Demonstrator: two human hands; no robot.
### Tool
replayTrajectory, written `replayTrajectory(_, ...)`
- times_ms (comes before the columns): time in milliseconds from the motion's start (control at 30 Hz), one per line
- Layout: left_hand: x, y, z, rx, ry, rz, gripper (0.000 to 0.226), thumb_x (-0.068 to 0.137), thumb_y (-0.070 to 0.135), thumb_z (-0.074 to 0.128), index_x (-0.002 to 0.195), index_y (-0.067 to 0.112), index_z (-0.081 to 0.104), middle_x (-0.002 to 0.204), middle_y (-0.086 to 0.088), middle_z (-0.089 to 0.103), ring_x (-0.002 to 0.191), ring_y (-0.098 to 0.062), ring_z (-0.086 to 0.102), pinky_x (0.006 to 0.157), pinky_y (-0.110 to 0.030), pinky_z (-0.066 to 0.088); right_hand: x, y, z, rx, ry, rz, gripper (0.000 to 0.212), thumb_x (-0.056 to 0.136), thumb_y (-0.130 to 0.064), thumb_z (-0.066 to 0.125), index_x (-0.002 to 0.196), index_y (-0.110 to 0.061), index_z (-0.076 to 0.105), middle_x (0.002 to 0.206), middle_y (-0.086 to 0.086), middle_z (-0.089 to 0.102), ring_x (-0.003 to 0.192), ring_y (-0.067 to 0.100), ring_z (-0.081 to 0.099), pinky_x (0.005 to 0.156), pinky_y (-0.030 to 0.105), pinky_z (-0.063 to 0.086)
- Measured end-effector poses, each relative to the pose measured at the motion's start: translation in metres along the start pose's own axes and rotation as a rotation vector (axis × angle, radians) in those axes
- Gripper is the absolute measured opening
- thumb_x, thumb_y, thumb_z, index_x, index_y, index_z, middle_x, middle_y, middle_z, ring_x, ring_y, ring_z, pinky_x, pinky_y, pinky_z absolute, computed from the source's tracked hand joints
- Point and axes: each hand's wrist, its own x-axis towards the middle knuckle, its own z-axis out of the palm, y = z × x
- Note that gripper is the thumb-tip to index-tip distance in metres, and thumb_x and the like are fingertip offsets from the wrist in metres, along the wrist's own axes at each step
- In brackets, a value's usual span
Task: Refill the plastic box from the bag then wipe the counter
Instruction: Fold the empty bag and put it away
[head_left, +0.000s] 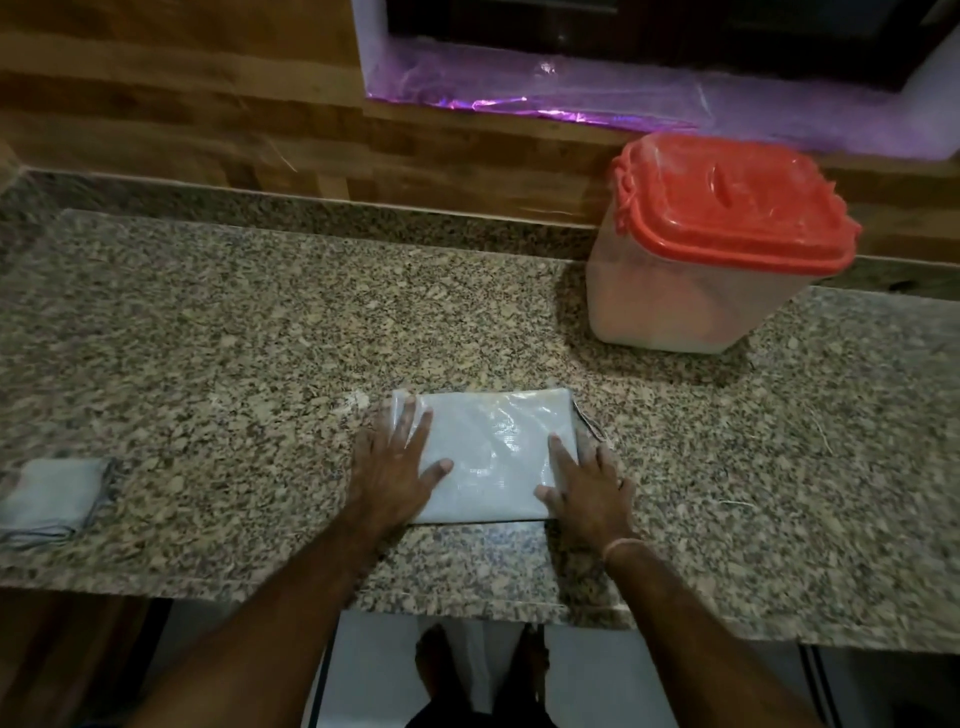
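Observation:
A white woven bag (491, 452), folded into a flat rectangle, lies on the speckled granite counter (234, 338) near its front edge. My left hand (395, 467) rests flat on the bag's left end with fingers straight. At the bag's right end my right hand (587, 483) presses down, fingers spread. The clear plastic box (691, 296) with a red lid (732, 202) stands at the back right, lid on, pale contents inside. A folded grey cloth (52, 499) lies at the far left.
A wood-panelled wall (182, 104) runs behind the counter, with a window ledge covered in crinkled plastic sheet (545, 93). The counter's front edge is just below my wrists; my feet show on the floor beneath.

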Motion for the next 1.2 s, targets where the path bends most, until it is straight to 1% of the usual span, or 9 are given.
replayTrajectory(100, -0.002, 0.002, 0.008, 0.109, 0.005, 0.016, 0.094, 0.089, 0.075, 0.018, 0.161, 0.015, 0.025, 0.171, -0.007, 0.009, 0.157, -0.034, 0.002, 0.122, -0.059, 0.001, 0.003, -0.003, 0.003, 0.010, -0.048, 0.049, 0.080, 0.102, -0.055, 0.050, 0.165, -0.041, 0.001, 0.175, 0.005, -0.013, 0.160, 0.038, -0.011, 0.118, 0.075, 0.005)
replayTrajectory(367, 0.010, 0.009, -0.023, 0.200, -0.038, 0.055, 0.096, 0.087, 0.081, 0.034, 0.154, 0.013, 0.028, 0.167, -0.018, 0.017, 0.151, -0.037, 0.019, 0.120, -0.055, 0.004, -0.037, -0.028, 0.029, 0.668, 0.438, 0.417, 0.104, 0.084, -0.032, 0.084, 0.162, -0.009, 0.019, 0.162, 0.024, 0.024, 0.146, 0.043, 0.032, 0.119, 0.049, 0.032)
replayTrajectory(467, 0.005, 0.010, -0.020, 0.202, -0.074, -0.006, 0.106, 0.083, 0.088, 0.030, 0.160, 0.017, 0.015, 0.165, -0.019, 0.019, 0.148, -0.036, 0.024, 0.119, -0.055, 0.004, -0.035, -0.042, 0.037, 0.999, 0.288, 0.467, 0.085, 0.083, -0.026, 0.084, 0.150, -0.004, 0.036, 0.135, 0.014, 0.055, 0.123, 0.032, 0.057, 0.100, 0.033, 0.047)
replayTrajectory(600, -0.008, 0.017, -0.014, 0.056, -0.124, -0.106, 0.112, 0.079, 0.088, 0.043, 0.159, 0.016, 0.013, 0.163, -0.017, 0.026, 0.144, -0.034, 0.036, 0.118, -0.056, 0.016, -0.006, -0.053, 0.034, 1.277, 0.126, 0.475, 0.058, 0.069, -0.045, 0.083, 0.112, -0.008, 0.072, 0.103, 0.009, 0.079, 0.089, 0.025, 0.076, 0.083, 0.042, 0.064)
replayTrajectory(733, -0.011, 0.025, -0.030, -0.233, -0.104, -0.281, 0.075, 0.082, 0.066, 0.067, 0.136, 0.019, 0.043, 0.130, -0.007, 0.060, 0.112, -0.029, 0.062, 0.093, -0.040, 0.045, -0.007, -0.054, 0.010, 1.324, 0.091, 0.501, 0.018, 0.098, -0.012, 0.068, 0.081, -0.006, 0.065, 0.065, 0.009, 0.061, 0.039, 0.012, 0.053, 0.033, 0.018, 0.035)
replayTrajectory(833, -0.002, 0.020, -0.043, -0.645, -0.123, -0.477, 0.041, 0.086, 0.051, 0.073, 0.106, 0.017, 0.061, 0.096, 0.001, 0.070, 0.078, -0.017, 0.066, 0.063, -0.027, 0.049, -0.008, -0.053, 0.000, 1.368, 0.054, 0.406, 0.010, 0.103, -0.007, 0.059, 0.106, -0.005, 0.067, 0.079, 0.010, 0.064, 0.040, 0.006, 0.054, 0.032, 0.018, 0.038)
replayTrajectory(933, 0.007, 0.012, -0.052, -1.064, -0.141, -0.571, 0.036, 0.090, 0.038, 0.075, 0.099, 0.004, 0.071, 0.094, -0.013, 0.076, 0.073, -0.024, 0.071, 0.064, -0.031, 0.060, -0.009, -0.052, -0.011, 1.372, -0.005, 0.306, 0.020, 0.105, -0.008, 0.057, 0.124, -0.008, 0.065, 0.102, 0.012, 0.068, 0.046, 0.006, 0.058, 0.036, 0.018, 0.043)
replayTrajectory(1067, 0.008, 0.006, -0.071, -1.196, -0.225, -0.603, 0.035, 0.096, 0.033, 0.069, 0.107, -0.001, 0.070, 0.075, -0.009, 0.068, 0.048, -0.014, 0.060, 0.036, -0.013, 0.041, -0.012, -0.047, -0.030, 1.353, -0.053, 0.175, 0.018, 0.108, -0.008, 0.051, 0.121, -0.009, 0.064, 0.089, 0.008, 0.066, 0.044, 0.004, 0.051, 0.036, 0.018, 0.039)
replayTrajectory(1200, 0.011, 0.002, -0.076, -1.254, -0.242, -0.589, 0.036, 0.095, 0.033, 0.070, 0.102, -0.002, 0.069, 0.077, -0.012, 0.071, 0.051, -0.015, 0.058, 0.046, -0.017, 0.043, -0.014, -0.046, -0.041, 1.339, -0.083, 0.082, 0.025, 0.108, -0.008, 0.052, 0.129, 0.000, 0.062, 0.093, 0.011, 0.070, 0.048, 0.004, 0.060, 0.039, 0.019, 0.050)
